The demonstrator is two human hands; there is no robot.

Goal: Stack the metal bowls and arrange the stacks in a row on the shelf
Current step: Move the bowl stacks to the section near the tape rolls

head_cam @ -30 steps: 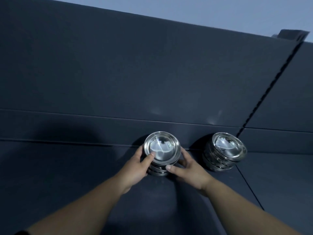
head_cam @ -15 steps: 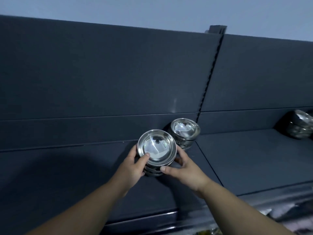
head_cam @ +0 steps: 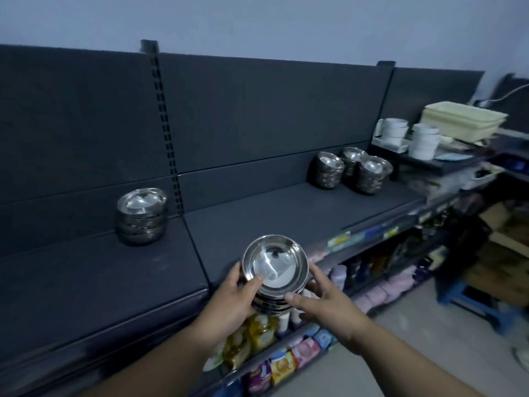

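Note:
I hold a stack of shiny metal bowls [head_cam: 274, 266] between both hands, lifted clear of the dark shelf [head_cam: 257, 222] and over its front edge. My left hand [head_cam: 232, 299] grips the stack's left side with the thumb on the top rim. My right hand [head_cam: 323, 302] cups the right side, thumb against the lower bowls. A second stack of bowls [head_cam: 141, 214] stands on the shelf at the left, near the back panel. Three more stacks [head_cam: 353, 171] cluster at the shelf's far right.
White ceramic bowls [head_cam: 423, 140] and cream trays [head_cam: 461, 118] sit on a raised rack at the far right. Packaged goods [head_cam: 274, 365] fill the lower shelves below my hands. A blue stool [head_cam: 469, 299] and boxes stand on the floor to the right.
My hands have lifted the stack off the shelf and drawn it back toward me past the front edge. The view has swung right and down, showing the far stacks and lower shelves.

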